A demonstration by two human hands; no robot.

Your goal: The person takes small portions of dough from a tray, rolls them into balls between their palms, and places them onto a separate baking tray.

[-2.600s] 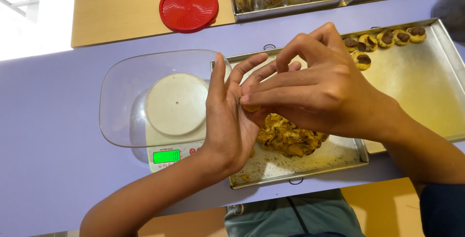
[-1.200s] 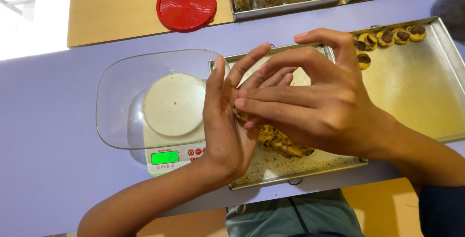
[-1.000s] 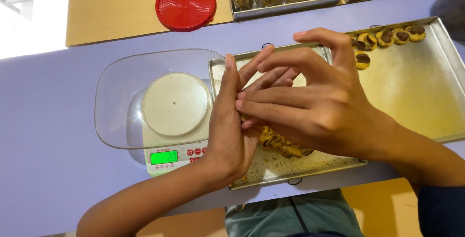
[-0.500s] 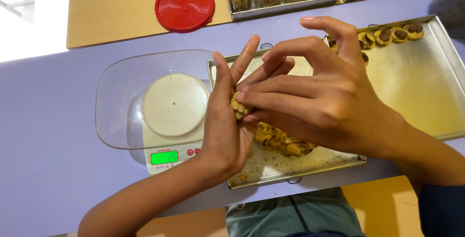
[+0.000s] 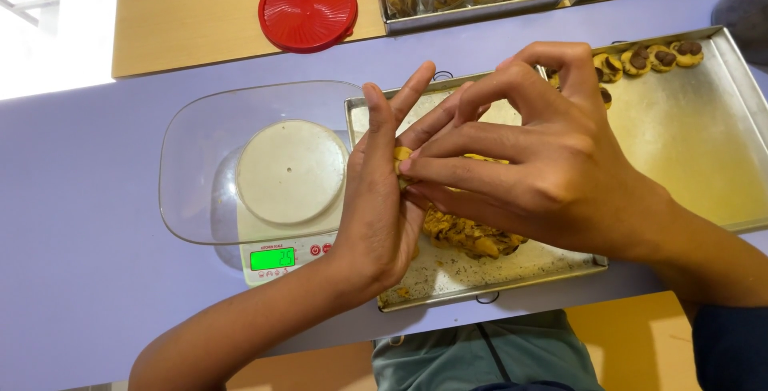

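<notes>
Left hand [image 5: 376, 207] stands on edge with its palm turned toward the right hand [image 5: 528, 159], fingers straight and spread wide, over the near left corner of the small metal tray [image 5: 512, 275]. Right hand lies flat against that palm, fingers extended and close together. Between the two palms sits a small piece of yellow-brown dough [image 5: 402, 156], pressed from both sides; only its upper edge shows, so its shape cannot be judged.

Directly below the hands, on the small metal tray, rests a lump of dough with dark chips [image 5: 472, 235], apart from the held piece. Crumbs lie scattered on the tray floor around it.

Just left of the tray stands a kitchen scale [image 5: 288, 191] with a lit green display, carrying a clear plastic bowl [image 5: 192, 167] whose rim meets the tray's edge. Right of the small tray, touching it, lies a larger baking sheet [image 5: 704, 143] with a row of shaped cookies [image 5: 648, 59] along its far edge. Beyond the tray, a red round lid [image 5: 308, 9] lies on a wooden board. All stand on a lilac counter [image 5: 80, 199].
</notes>
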